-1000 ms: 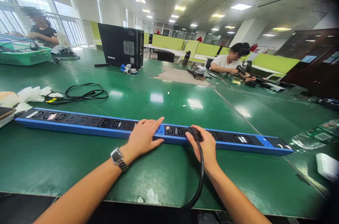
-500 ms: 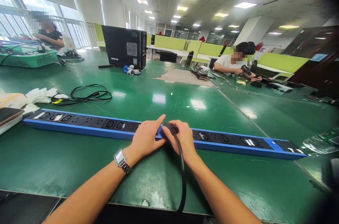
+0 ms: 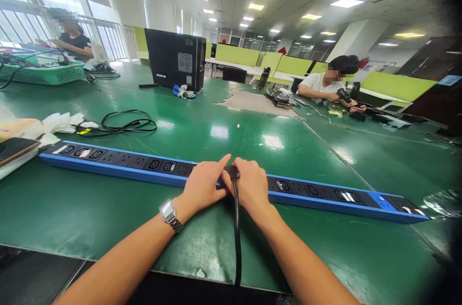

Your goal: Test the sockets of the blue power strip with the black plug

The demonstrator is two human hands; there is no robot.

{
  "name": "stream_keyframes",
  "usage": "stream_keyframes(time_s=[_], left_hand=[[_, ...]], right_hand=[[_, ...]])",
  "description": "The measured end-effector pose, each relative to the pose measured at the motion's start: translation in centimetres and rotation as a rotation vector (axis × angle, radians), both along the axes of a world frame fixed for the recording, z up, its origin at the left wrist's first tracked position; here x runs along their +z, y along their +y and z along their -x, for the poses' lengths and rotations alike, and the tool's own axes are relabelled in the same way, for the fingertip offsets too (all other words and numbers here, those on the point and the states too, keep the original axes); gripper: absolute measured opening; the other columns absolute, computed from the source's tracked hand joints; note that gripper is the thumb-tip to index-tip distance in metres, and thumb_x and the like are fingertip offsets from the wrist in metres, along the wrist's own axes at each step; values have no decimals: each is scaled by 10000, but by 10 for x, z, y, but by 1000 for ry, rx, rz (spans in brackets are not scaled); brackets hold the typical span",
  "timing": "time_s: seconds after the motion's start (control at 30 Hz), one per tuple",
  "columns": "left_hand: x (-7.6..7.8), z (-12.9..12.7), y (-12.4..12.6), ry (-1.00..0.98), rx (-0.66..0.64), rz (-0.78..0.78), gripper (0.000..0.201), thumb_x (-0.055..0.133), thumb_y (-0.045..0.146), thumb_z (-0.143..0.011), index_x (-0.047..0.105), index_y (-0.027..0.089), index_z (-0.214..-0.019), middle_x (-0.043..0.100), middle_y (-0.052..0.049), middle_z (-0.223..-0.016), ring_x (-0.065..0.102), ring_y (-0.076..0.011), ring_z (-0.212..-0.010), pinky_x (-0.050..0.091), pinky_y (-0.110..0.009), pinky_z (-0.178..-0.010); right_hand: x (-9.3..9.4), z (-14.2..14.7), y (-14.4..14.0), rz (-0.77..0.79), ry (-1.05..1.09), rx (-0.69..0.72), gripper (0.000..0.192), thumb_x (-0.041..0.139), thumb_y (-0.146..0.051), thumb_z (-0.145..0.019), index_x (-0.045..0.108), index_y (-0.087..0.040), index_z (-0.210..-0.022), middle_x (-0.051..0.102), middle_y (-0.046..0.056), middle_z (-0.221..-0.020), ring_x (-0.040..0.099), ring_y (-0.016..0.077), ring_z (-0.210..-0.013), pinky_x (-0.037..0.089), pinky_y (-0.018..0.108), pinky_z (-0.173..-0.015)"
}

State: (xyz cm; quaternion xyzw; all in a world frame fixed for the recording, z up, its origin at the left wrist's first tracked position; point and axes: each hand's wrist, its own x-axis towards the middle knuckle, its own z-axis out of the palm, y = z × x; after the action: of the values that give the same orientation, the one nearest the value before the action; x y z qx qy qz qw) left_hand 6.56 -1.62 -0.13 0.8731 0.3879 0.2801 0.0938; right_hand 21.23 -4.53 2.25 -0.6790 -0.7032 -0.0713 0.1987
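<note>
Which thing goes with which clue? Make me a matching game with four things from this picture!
1. right hand
2. power strip
3. basket
4. watch

A. long, with blue edges
B. has a metal band
C. holding a black plug
D. green, at the picture's left edge

Right pairs: 1-C, 2-A, 3-D, 4-B

The green desk (image 3: 195,139) carries a blue-edged power strip (image 3: 310,193) beneath the hands (image 3: 202,184); beyond them, leftward, a coiled black cable (image 3: 126,129), then a computer tower (image 3: 169,62).
</note>
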Motion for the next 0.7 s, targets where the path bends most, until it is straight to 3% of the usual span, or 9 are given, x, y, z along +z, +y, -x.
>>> stream_keyframes(time_s=[0.33, 0.5, 0.6, 0.7], left_hand=[[0, 0, 1, -20, -10, -22, 769, 619, 191, -748, 326, 195, -1459, 690, -71, -1132, 616, -253, -1090, 462, -430, -982], [-1, -1, 0, -26, 3, -11, 745, 653, 265, -768, 355, 204, -1448, 672, -85, -1190, 610, -261, -1103, 452, -448, -986], [-2, 0, 1, -39, -33, -38, 680, 653, 259, -787, 409, 234, -1421, 678, -65, -1187, 607, -246, -1107, 445, -434, -984], [-3, 2, 2, -55, -74, -65, 590, 665, 229, -789, 498, 267, -1354, 678, -40, -1198, 607, -226, -1107, 444, -414, -975]], right_hand=[[-10, 5, -2, -64, 91, -63, 301, 522, -496, -895, 579, -220, -791, 639, 49, -732, 551, 204, -738, 262, 287, -603], [-22, -3, -1, -143, 190, -34, 312, 546, -505, -885, 619, -208, -823, 664, 54, -774, 556, 202, -766, 316, 284, -639], [-23, -7, 1, -145, 235, 23, 290, 572, -485, -873, 642, -205, -842, 684, 64, -817, 564, 216, -818, 358, 299, -680], [-20, -18, 2, -56, 310, 174, 250, 610, -455, -844, 667, -212, -869, 706, 60, -881, 577, 221, -862, 412, 321, -739]])
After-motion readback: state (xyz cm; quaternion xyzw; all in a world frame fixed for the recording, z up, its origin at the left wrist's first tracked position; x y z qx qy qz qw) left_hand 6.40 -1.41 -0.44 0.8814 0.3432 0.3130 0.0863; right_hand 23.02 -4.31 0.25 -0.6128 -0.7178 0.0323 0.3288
